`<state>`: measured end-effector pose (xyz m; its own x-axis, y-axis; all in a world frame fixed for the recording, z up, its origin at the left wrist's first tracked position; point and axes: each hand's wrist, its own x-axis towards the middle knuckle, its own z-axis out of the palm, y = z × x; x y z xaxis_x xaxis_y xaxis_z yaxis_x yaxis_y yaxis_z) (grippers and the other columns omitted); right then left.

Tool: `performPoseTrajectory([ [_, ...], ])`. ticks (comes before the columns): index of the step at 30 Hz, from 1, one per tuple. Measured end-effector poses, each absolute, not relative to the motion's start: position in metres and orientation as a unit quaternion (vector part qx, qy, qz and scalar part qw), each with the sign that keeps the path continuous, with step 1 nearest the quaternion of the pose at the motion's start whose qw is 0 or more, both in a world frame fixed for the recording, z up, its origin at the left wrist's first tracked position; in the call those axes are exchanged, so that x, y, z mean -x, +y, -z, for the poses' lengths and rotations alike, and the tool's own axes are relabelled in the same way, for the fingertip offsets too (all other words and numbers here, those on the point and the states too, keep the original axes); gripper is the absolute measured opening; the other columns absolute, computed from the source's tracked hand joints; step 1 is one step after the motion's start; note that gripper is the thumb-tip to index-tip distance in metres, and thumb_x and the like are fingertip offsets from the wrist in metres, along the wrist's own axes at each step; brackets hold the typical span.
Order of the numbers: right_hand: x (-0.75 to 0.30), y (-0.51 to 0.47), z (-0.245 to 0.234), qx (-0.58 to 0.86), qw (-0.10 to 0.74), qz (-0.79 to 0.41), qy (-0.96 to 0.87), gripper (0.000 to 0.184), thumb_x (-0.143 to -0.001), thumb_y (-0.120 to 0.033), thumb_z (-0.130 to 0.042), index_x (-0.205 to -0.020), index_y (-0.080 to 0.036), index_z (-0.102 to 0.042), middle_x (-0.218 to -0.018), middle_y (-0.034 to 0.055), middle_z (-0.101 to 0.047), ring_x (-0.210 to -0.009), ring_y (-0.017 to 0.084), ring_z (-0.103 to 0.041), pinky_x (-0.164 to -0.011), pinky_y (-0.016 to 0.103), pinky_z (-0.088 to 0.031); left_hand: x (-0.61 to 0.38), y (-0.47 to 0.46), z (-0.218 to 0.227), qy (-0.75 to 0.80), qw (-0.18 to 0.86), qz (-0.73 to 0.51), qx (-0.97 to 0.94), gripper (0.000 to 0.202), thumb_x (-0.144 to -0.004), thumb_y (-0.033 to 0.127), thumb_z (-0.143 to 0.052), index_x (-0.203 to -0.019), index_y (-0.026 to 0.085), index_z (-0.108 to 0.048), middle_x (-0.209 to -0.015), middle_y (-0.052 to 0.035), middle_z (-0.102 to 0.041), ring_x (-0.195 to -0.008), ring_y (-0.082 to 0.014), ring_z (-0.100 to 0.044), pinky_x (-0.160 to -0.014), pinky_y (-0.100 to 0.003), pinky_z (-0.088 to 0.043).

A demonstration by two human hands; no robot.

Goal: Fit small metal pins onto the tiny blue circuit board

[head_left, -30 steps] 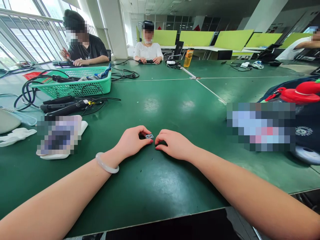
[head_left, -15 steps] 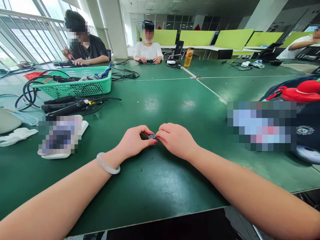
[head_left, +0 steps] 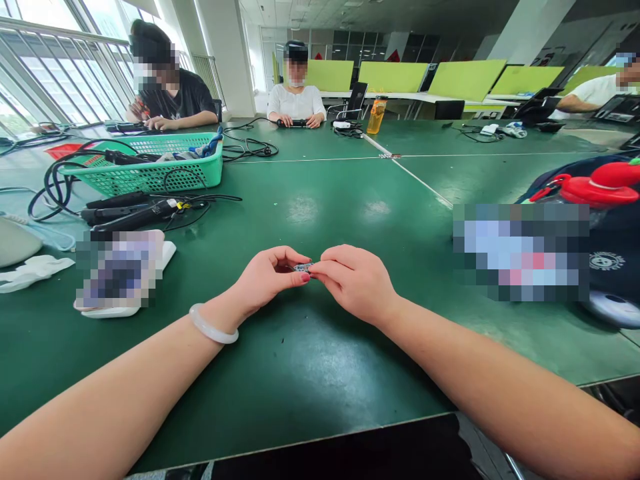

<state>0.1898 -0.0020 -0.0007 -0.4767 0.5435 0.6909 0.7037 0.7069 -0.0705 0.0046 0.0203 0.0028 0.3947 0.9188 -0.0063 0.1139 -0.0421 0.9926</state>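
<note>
A small dark piece with a pale, shiny pattern (head_left: 303, 267) sits between my two hands above the green table (head_left: 325, 373). Its kind is too small to make out. My left hand (head_left: 267, 275) pinches it from the left with thumb and fingers, the thumb's red nail in front. From the other side, my right hand (head_left: 354, 280) is closed, with its fingertips touching the piece's right edge. Fingers cover part of the piece. A pale bangle (head_left: 213, 327) circles my left wrist.
Left lie a phone (head_left: 120, 273), black cabled devices (head_left: 133, 212) and a green basket (head_left: 150, 167). An orange bottle (head_left: 377, 115) stands at the back. A dark bag (head_left: 613, 233) with a red item (head_left: 595, 187) lies right. Several people sit around.
My left hand has shifted slightly left, and the small piece shows at a different angle between my fingers. At far right, a person's arm has lowered.
</note>
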Motion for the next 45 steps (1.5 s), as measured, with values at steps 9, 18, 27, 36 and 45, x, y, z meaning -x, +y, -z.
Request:
performPoseTrajectory([
  [9,-0.213,0.015,0.003,0.546,0.283,0.015,-0.789,0.018,-0.084,-0.028,-0.056,-0.096,-0.021,-0.067,-0.094,0.0060,-0.063,-0.089,0.021,-0.055,-0.081,0.036,-0.044,-0.006,0.021,-0.004,0.436,0.550,-0.370,-0.609,0.030,-0.060,0.025,-0.077,-0.084,0.015,-0.064,-0.082,-0.0024,-0.066,-0.074,-0.0123,-0.059,-0.075,-0.029,-0.048],
  [18,-0.208,0.018,0.013,0.583,0.159,-0.053,-0.795,0.010,-0.078,-0.030,-0.063,-0.075,-0.021,-0.066,-0.108,0.0066,-0.056,-0.101,0.024,-0.049,-0.084,0.042,-0.042,-0.008,0.021,-0.005,0.474,0.509,-0.309,-0.649,0.031,-0.062,0.029,-0.075,-0.087,0.015,-0.064,-0.082,-0.0037,-0.066,-0.073,-0.0135,-0.059,-0.075,-0.031,-0.048],
  [27,-0.208,0.016,0.016,0.537,0.191,-0.022,-0.822,0.011,-0.077,-0.018,-0.063,-0.067,-0.020,-0.067,-0.116,0.0069,-0.055,-0.109,0.026,-0.045,-0.089,0.048,-0.036,-0.007,0.023,0.001,0.465,0.491,-0.272,-0.684,0.031,-0.062,0.029,-0.074,-0.088,0.015,-0.064,-0.076,-0.0021,-0.063,-0.072,-0.0142,-0.058,-0.075,-0.033,-0.048],
  [36,-0.195,-0.001,-0.003,0.498,0.292,-0.024,-0.816,0.010,-0.081,-0.020,-0.060,-0.073,-0.021,-0.065,-0.111,0.0043,-0.058,-0.107,0.023,-0.048,-0.094,0.045,-0.031,-0.008,0.023,0.005,0.445,0.518,-0.266,-0.680,0.028,-0.062,0.026,-0.074,-0.085,0.015,-0.062,-0.077,-0.0021,-0.066,-0.073,-0.0146,-0.061,-0.075,-0.032,-0.049],
  [45,-0.185,-0.004,-0.001,0.483,0.279,-0.039,-0.829,0.013,-0.083,-0.018,-0.056,-0.075,-0.022,-0.065,-0.108,0.0033,-0.060,-0.103,0.020,-0.051,-0.099,0.048,-0.026,-0.008,0.023,0.007,0.436,0.504,-0.267,-0.696,0.028,-0.063,0.029,-0.073,-0.084,0.016,-0.061,-0.079,-0.0022,-0.064,-0.075,-0.0152,-0.059,-0.075,-0.032,-0.047],
])
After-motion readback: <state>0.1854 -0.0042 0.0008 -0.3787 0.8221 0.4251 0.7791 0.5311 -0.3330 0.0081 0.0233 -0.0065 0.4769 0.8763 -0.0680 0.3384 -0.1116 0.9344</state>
